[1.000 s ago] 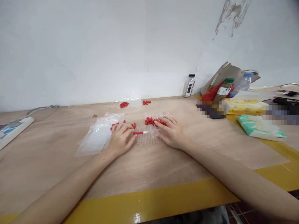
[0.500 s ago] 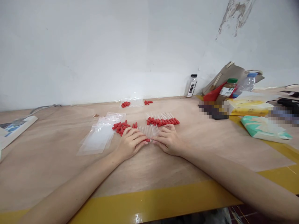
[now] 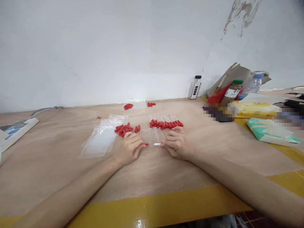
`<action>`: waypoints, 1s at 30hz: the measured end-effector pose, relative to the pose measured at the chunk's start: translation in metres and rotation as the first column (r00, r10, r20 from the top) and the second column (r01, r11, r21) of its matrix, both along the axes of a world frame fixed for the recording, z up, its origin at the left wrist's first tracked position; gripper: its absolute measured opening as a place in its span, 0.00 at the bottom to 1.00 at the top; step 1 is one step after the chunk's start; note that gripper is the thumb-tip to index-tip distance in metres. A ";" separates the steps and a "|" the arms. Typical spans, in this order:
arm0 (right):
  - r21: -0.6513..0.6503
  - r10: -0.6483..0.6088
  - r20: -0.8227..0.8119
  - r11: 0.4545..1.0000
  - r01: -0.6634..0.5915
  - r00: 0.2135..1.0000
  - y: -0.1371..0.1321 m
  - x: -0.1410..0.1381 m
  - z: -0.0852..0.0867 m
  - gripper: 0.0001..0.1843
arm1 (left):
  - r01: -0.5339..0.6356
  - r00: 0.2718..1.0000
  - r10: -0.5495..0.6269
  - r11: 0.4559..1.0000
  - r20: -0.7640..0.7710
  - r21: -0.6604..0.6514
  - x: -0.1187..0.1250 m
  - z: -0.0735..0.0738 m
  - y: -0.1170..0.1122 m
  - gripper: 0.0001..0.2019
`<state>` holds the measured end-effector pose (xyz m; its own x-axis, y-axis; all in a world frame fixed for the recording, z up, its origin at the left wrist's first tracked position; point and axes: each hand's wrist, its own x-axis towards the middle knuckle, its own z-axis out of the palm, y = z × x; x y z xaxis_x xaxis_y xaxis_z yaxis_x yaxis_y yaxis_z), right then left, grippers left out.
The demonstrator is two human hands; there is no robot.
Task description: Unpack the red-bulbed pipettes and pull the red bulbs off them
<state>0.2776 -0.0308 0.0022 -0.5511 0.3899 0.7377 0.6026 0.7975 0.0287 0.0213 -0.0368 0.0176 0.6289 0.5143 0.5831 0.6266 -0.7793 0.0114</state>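
Observation:
My left hand [image 3: 129, 148] pinches a small red rubber cap [image 3: 145, 144] at the end of a clear glass tube [image 3: 155, 144]. My right hand [image 3: 175, 144] pinches the other end of that tube. Both hands rest on the brown table. Just beyond them lies a row of bare clear tubes [image 3: 152, 135]. Behind that row lies a row of tubes fitted with red caps [image 3: 166, 123]. A loose pile of red caps [image 3: 124, 129] sits just past my left hand.
Clear plastic bags [image 3: 99, 139] lie to the left. More red caps in a bag [image 3: 129, 105] sit near the wall. At the right stand bottles [image 3: 196, 87], a paper bag [image 3: 229, 77], tissue packs [image 3: 270, 131]. A power strip [image 3: 14, 129] lies far left. Yellow tape [image 3: 152, 207] edges the table.
Both hands drew back toward me from the tube rows and came together, and they now hold one tube with a red cap between them, apart from the row.

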 end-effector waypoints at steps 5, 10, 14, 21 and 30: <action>-0.135 -0.221 -0.110 0.969 0.206 0.969 0.008 0.023 -0.001 0.11 | -0.008 0.994 0.008 1.000 0.110 -0.002 -0.019 -0.002 -0.002 0.05; -0.258 -0.363 -0.121 0.910 0.324 0.924 0.009 0.017 -0.006 0.09 | -0.168 0.917 0.157 0.986 0.366 -0.003 -0.020 -0.005 0.003 0.10; -0.323 -0.405 -0.026 0.869 0.376 0.914 0.008 0.011 -0.004 0.08 | -0.359 0.809 0.361 0.928 0.464 -0.097 -0.028 0.003 0.016 0.11; -0.246 -0.423 0.010 0.877 0.413 0.906 0.017 -0.004 -0.005 0.06 | -0.461 0.743 0.560 0.826 0.368 -0.326 -0.052 0.022 0.045 0.13; -0.275 -0.351 -0.024 0.903 0.331 0.936 0.014 -0.011 -0.014 0.09 | -0.437 0.882 0.461 0.878 0.101 -0.194 -0.032 0.017 0.050 0.08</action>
